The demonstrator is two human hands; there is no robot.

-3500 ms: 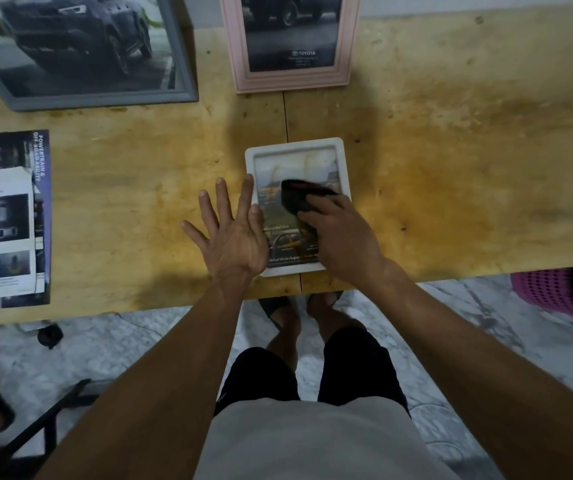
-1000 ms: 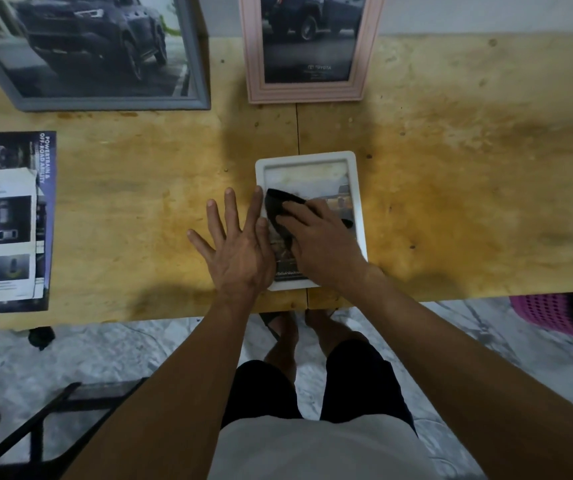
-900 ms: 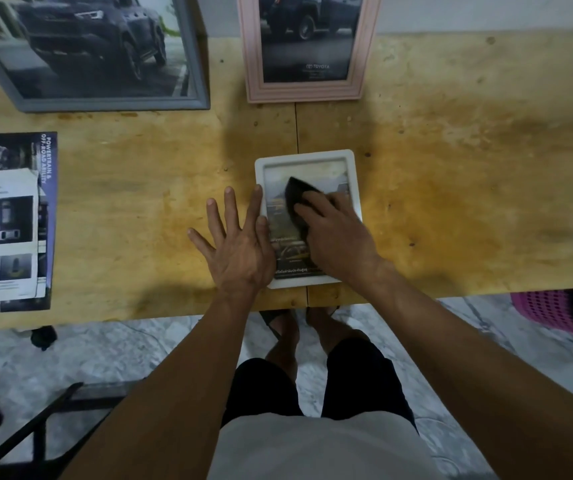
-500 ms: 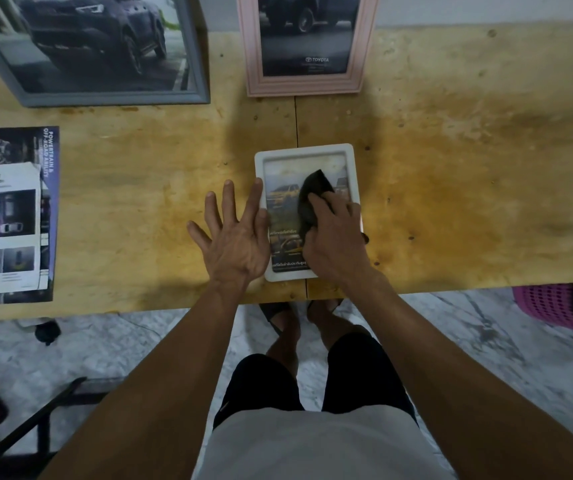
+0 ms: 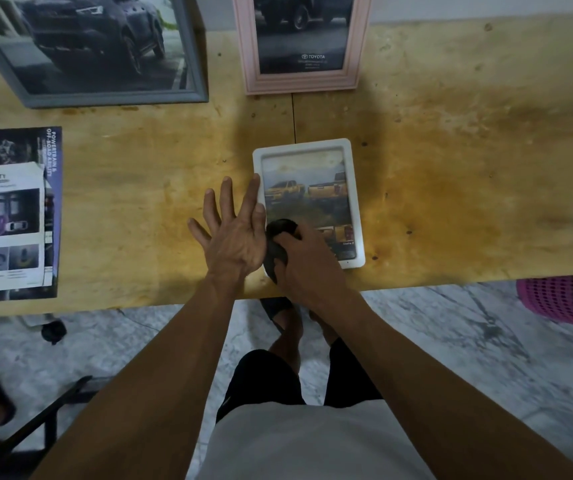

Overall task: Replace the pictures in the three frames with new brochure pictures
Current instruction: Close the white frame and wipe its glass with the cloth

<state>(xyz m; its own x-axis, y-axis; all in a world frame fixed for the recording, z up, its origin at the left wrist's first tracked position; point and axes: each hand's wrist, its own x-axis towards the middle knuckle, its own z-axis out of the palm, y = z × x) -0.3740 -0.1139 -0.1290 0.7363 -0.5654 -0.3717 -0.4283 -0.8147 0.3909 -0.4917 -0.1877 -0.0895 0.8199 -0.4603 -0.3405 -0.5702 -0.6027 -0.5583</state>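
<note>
Wooden table point(image 5: 451, 174) — pink basket point(image 5: 562, 299) on marble floor point(image 5: 451, 341).

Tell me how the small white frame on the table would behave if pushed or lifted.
The white frame lies flat, so it probably slides rather than tips; the left hand, spread at its edge, seems to steady it. It looks stiff and likely light. The dark cloth in the right hand wipes a glossy, possibly fragile front.

One head-worn wide-angle camera looks steeply down, close over the wooden table point(image 5: 451, 168) edge.
</note>
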